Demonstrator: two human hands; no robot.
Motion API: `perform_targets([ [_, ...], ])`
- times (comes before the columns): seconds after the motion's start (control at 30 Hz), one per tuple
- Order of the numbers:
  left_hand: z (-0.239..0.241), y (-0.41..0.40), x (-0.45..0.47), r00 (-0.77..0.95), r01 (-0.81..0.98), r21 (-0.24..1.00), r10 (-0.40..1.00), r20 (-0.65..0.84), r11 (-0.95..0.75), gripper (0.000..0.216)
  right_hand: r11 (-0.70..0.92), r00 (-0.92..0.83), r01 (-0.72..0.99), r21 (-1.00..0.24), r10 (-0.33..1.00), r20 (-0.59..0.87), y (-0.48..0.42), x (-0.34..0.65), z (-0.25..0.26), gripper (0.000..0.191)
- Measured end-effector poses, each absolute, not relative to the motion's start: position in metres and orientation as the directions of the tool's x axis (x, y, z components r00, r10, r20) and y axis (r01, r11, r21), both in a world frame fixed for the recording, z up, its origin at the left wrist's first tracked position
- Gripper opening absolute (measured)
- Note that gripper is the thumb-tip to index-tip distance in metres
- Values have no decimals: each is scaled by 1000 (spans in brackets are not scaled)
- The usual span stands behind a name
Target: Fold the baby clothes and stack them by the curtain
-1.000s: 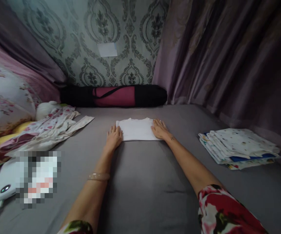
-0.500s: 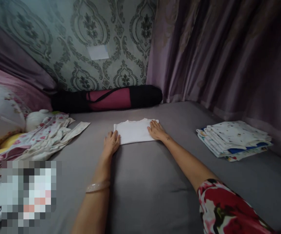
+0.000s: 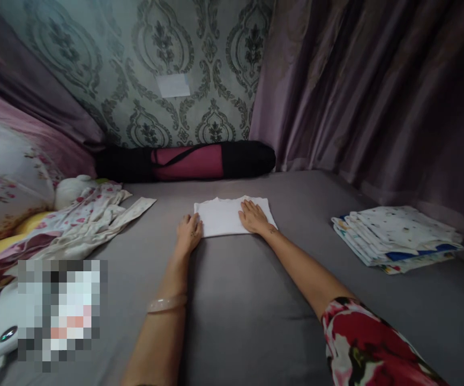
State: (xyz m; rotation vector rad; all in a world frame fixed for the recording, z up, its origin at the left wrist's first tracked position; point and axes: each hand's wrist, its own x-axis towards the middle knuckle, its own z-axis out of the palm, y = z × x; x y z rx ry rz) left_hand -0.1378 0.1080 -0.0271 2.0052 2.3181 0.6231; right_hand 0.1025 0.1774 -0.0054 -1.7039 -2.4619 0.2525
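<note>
A white folded garment (image 3: 222, 217) lies flat on the grey bed sheet (image 3: 248, 300) in front of me; its exact kind does not show. My left hand (image 3: 189, 231) rests at its left edge, fingers loosely stretched and not gripping. On the right part of the cloth my right hand (image 3: 254, 216) lies palm down, its fingers spread flat. Both arms reach forward over the sheet.
A stack of folded clothes (image 3: 401, 236) sits at the right. Loose clothes (image 3: 91, 225) lie at the left beside a floral pillow (image 3: 10, 166). A long black and pink bag (image 3: 192, 162) lies along the wall. A white device (image 3: 5, 327) is at the lower left.
My right hand has slid slightly left over the white garment, baring its right corner. My left hand stays at the left edge. The whole view has shifted a little.
</note>
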Motion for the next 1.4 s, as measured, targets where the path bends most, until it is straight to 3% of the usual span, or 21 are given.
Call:
perform_targets([
  [0.13,-29,110,-139,-192,933,347,945,263,93,41,331,-344,924,-191,938,-35,180,91,8,58],
  [0.27,-31,112,-141,-197,921,380,942,272,83,41,394,-388,894,-214,919,71,176,69,5,58],
  [0.43,-34,114,-144,-225,907,410,935,274,98,38,382,-370,898,-217,924,97,169,59,-11,58],
  [0.67,-34,116,-146,-230,892,445,929,290,82,35,386,-398,897,-217,918,-12,174,50,9,57],
  [0.9,-34,117,-150,-217,885,463,927,306,55,34,450,-436,855,-257,893,114,167,31,-5,56],
  [1.17,-33,117,-153,-216,873,485,930,298,47,34,438,-463,858,-266,885,-36,175,20,12,56],
  [1.4,-33,118,-156,-212,872,487,934,286,49,32,474,-469,833,-284,879,92,164,1,-3,58],
])
